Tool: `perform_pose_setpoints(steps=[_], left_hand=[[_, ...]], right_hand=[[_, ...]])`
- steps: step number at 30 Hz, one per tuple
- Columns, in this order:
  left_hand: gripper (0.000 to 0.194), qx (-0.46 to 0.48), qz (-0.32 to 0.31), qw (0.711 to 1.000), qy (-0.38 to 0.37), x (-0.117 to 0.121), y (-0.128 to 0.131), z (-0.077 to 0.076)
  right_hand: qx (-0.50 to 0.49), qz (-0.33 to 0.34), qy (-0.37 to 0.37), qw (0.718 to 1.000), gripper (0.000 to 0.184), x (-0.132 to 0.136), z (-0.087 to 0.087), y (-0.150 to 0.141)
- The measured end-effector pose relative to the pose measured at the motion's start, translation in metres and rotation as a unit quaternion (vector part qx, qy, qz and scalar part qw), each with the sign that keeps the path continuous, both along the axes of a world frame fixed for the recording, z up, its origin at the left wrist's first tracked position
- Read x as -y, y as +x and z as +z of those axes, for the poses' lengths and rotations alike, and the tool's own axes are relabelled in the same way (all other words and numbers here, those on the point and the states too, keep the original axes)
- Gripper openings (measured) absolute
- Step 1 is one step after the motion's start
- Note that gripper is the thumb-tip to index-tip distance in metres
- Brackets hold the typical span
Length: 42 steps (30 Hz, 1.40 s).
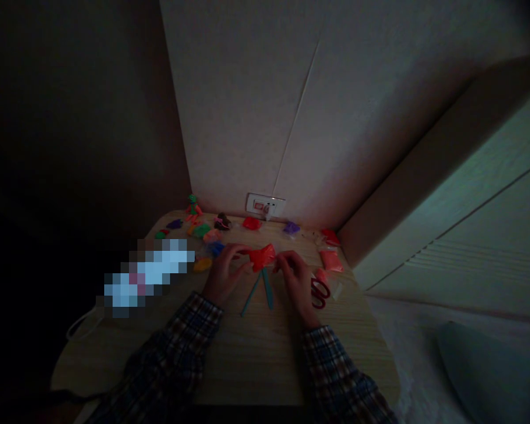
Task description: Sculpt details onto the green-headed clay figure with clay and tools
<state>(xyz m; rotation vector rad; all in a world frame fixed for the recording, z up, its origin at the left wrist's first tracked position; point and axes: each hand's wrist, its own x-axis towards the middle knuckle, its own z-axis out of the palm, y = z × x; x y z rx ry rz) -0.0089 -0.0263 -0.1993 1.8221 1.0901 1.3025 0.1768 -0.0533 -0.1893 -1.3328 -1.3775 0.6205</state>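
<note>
In the head view, my left hand (227, 271) grips the left side of a crinkled, shiny red clay packet (262, 257) between thumb and fingers, above the table. At the packet's right edge, the fingers of my right hand (294, 274) are pinched together; the exact contact is too dark to make out clearly. Below the packet, two teal modelling tools (268, 288) lie on the wood, one wide and one thin. Scissors with dark red handles (320, 293) rest just right of my right hand, their blades hidden.
Coloured clay packets line the table's (247, 365) back and sides, among them a purple one (291, 228) and a pink-red one (331, 260). A small green-and-red figure (193, 207) stands at the back left. Behind is a wall socket (265, 205). A pixelated bright object (148, 277) lies left.
</note>
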Motion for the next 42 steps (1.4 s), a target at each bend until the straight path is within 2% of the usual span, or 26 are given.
perform_pose_setpoints(steps=[5,11,19,24,27,33,38,42], left_hand=[[0.016,-0.018,0.02,1.0,0.005,-0.001,-0.004,0.004],[0.014,-0.02,0.057,0.998,0.003,-0.003,-0.011,0.008],[0.015,-0.022,0.078,0.997,0.003,-0.004,-0.013,0.013],[0.015,-0.024,0.063,0.998,0.0,-0.004,-0.011,0.013],[0.014,-0.023,0.063,0.998,0.0,-0.004,-0.011,0.013],[0.015,-0.032,0.061,0.998,0.01,-0.006,-0.012,0.009],[0.016,-0.043,0.058,0.997,0.026,-0.006,-0.011,0.006],[0.017,-0.056,0.053,0.996,0.035,-0.005,-0.01,0.007]], right_hand=[[0.091,-0.049,-0.035,0.994,0.026,-0.018,-0.014,0.014],[0.12,-0.069,-0.028,0.99,0.03,-0.035,-0.028,0.016],[0.164,-0.148,0.012,0.975,0.034,-0.043,-0.013,0.063],[0.218,-0.136,0.024,0.966,0.028,-0.057,-0.01,0.061],[0.257,-0.123,0.025,0.958,0.033,-0.067,-0.014,0.05],[0.423,-0.055,-0.039,0.904,0.052,-0.069,-0.025,0.042],[0.444,-0.093,-0.06,0.889,0.041,-0.067,-0.022,0.046],[0.464,-0.089,-0.056,0.88,0.047,-0.075,-0.02,0.046]])
